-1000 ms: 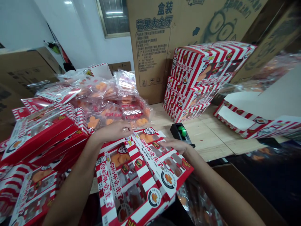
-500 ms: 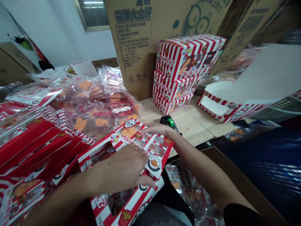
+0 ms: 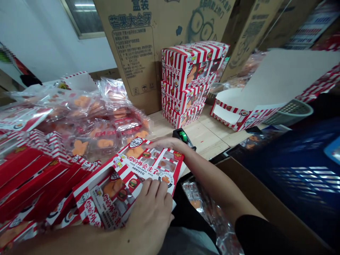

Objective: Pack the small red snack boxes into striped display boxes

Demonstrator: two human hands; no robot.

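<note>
- A black tape dispenser with a green roll sits on a pale wooden table; places below are told from it.
- Nearer the wearer and left of the dispenser, a red-and-white striped box with cut-out windows is held tilted, probably so its printed face can be seen and reached.
- The left hand lies on the near part of that box, fingers bent close together over the face, thumb by the edge: a grip that seems to steady it.
- The right hand, just left of the dispenser, curves over the box's far edge, seemingly as a brace. Its fingertips are hidden, so how tightly they close cannot be told.
- Behind the dispenser, three similar boxes stand stacked, seemingly to save room.
- Left of the dispenser, clear packets lie heaped, perhaps for easy reach; farther left, red boxes lean together.
- Right of the dispenser, an open box has its white flap raised.
</note>
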